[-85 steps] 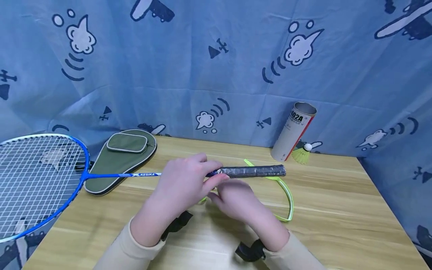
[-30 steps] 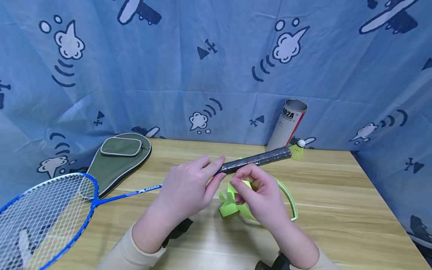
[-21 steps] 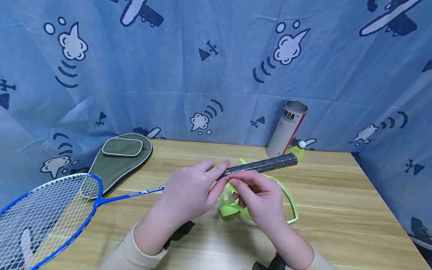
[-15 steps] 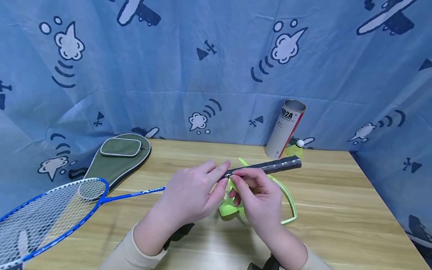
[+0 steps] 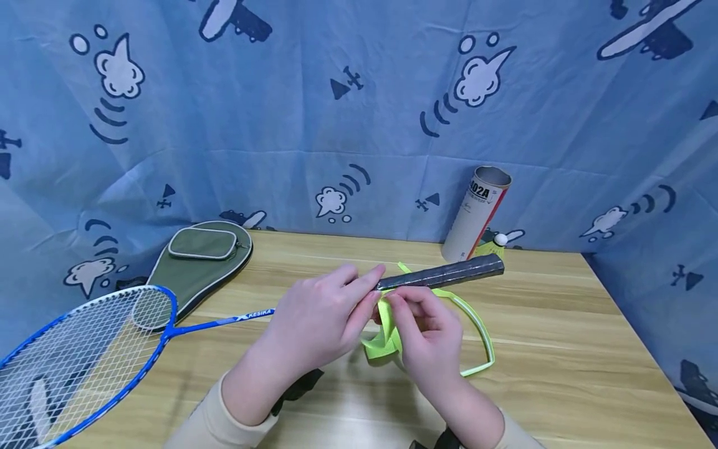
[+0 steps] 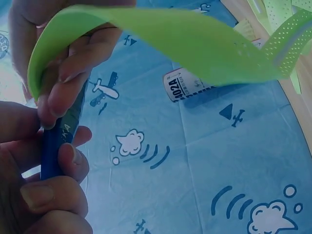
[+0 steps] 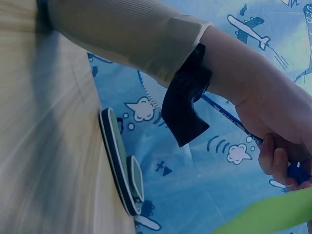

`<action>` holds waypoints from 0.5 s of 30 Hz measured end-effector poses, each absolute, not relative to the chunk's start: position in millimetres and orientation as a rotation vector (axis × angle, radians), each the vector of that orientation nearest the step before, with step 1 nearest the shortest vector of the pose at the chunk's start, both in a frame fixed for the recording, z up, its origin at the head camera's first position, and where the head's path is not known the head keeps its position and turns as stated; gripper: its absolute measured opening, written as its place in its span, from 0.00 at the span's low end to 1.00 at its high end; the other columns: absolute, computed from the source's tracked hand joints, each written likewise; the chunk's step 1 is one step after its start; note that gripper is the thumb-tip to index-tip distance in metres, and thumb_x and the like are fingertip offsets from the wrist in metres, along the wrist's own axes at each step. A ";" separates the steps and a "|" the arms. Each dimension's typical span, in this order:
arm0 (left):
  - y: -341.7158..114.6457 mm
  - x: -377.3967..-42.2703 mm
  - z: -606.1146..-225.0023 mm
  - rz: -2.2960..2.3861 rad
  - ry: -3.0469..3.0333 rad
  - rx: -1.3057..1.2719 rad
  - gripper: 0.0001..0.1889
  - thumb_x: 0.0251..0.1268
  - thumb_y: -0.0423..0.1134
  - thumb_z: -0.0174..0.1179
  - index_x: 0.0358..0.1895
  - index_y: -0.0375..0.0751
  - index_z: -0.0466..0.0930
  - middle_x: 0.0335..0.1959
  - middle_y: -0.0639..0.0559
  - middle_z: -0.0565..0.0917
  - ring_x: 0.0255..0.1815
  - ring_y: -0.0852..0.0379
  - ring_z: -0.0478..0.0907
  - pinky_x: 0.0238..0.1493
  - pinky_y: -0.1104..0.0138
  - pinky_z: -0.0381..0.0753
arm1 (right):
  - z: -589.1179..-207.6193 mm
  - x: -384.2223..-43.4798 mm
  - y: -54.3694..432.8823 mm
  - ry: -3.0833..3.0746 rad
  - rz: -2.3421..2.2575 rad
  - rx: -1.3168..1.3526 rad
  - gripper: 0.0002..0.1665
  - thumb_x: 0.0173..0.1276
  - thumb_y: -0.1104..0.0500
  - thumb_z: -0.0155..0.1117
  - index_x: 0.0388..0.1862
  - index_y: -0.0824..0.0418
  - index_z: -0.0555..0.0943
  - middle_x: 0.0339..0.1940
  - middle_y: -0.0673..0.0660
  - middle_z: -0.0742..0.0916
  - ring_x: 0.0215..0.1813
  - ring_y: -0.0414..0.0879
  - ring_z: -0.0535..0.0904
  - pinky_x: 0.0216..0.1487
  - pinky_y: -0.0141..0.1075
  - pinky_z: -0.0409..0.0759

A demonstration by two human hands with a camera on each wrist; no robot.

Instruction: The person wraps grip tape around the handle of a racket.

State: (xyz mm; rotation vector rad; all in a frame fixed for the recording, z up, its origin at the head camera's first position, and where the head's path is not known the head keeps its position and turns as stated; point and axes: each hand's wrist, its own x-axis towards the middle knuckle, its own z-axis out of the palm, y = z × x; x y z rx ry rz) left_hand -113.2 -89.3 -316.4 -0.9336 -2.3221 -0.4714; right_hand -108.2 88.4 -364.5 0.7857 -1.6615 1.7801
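Observation:
My left hand (image 5: 325, 312) grips the blue shaft of a badminton racket (image 5: 230, 321), just below its bare dark handle (image 5: 449, 273). The racket is held above the table, its handle angled up to the right. At the handle's lower end, my right hand (image 5: 432, 340) pinches a yellow-green grip tape (image 5: 387, 340) between thumb and index finger. In the left wrist view the grip tape (image 6: 185, 44) arches from the fingers toward a perforated loose length. The left hand (image 7: 278, 156) appears around the shaft in the right wrist view. Fingers hide where tape meets handle.
A green racket-shaped case (image 5: 196, 268) lies at the table's back left. At the back right stand a shuttlecock tube (image 5: 477, 215) and a yellow shuttlecock (image 5: 493, 246). The loose tape curves over the wooden table (image 5: 572, 349). Behind hangs a blue patterned curtain (image 5: 269, 125).
The handle end has tilted up and the racket head has dropped. My right hand came from under the handle with the grip tape, then closed in on the handle's lower end.

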 end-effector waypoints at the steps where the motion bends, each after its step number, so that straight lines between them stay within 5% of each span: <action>1: -89.3 -113.4 -316.3 -0.483 -2.323 -0.932 0.17 0.75 0.42 0.58 0.61 0.45 0.86 0.26 0.56 0.74 0.15 0.65 0.60 0.15 0.73 0.58 | -364.5 -108.2 88.6 -1.651 1.785 0.802 0.02 0.69 0.80 0.60 0.38 0.78 0.79 0.25 0.66 0.88 0.31 0.40 0.89 0.30 0.29 0.85; 10: -95.3 -112.2 -310.5 -0.499 -2.351 -0.926 0.18 0.74 0.42 0.60 0.62 0.45 0.85 0.29 0.56 0.77 0.16 0.65 0.63 0.17 0.75 0.61 | -366.9 -106.6 84.7 -1.646 1.857 0.686 0.10 0.64 0.82 0.64 0.38 0.79 0.72 0.32 0.47 0.90 0.31 0.36 0.87 0.31 0.26 0.83; 15: -103.7 -111.2 -306.1 -0.558 -2.363 -0.895 0.17 0.73 0.42 0.61 0.62 0.46 0.85 0.29 0.57 0.76 0.18 0.65 0.62 0.19 0.75 0.60 | -368.4 -102.8 78.1 -1.744 2.047 0.473 0.10 0.65 0.78 0.65 0.40 0.73 0.74 0.34 0.48 0.89 0.31 0.38 0.84 0.33 0.28 0.82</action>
